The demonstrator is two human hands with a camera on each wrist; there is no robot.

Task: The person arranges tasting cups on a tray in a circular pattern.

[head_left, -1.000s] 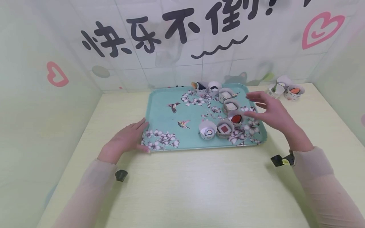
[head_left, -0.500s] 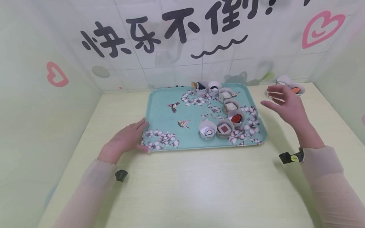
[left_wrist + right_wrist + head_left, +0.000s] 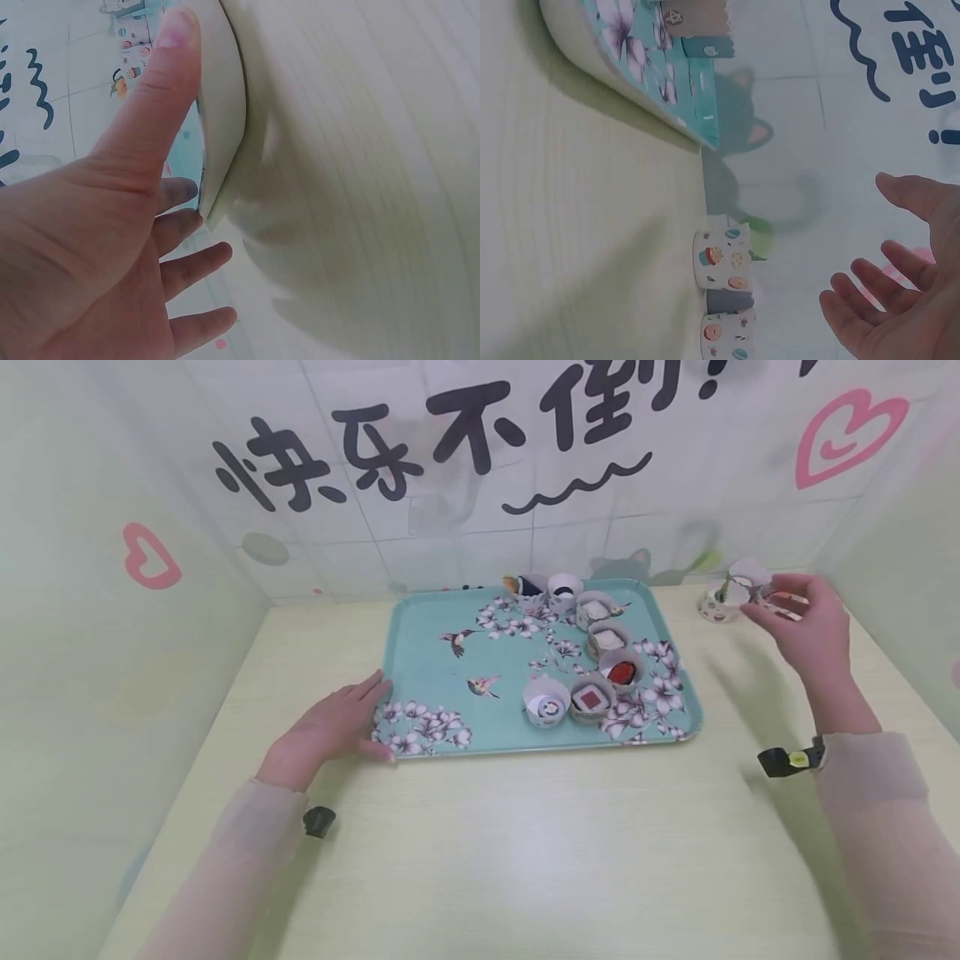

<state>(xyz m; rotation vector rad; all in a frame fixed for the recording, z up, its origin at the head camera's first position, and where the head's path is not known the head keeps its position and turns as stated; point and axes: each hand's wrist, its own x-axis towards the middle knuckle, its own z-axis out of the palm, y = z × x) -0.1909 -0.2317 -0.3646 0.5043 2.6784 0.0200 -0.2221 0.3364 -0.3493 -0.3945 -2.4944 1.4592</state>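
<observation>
My left hand (image 3: pixel 324 724) rests at the left edge of a turquoise flowered tray (image 3: pixel 423 668), fingers spread along the rim and thumb at the front corner. In the left wrist view the thumb (image 3: pixel 161 97) lies over the tray's side. My right hand (image 3: pixel 816 631) hovers with loosely bent fingers above a small group of printed paper cups (image 3: pixel 721 259) at the back right. The right wrist view shows the hand apart from these cups. From the head, its fingers partly hide the rightmost cup, while the green-filled cup (image 3: pixel 717 604) shows beside the thumb.
Several paper cups holding sushi-like pieces form a curved row on the tray's right half, among them one with a red piece (image 3: pixel 622 673) and one with a white round piece (image 3: pixel 550 707). A printed wall (image 3: pixel 450 552) stands behind the pale table (image 3: pixel 525 843).
My right hand has moved right, from above the tray's right edge to the cups at the back right. The left hand, the tray and the cups on it have stayed put.
</observation>
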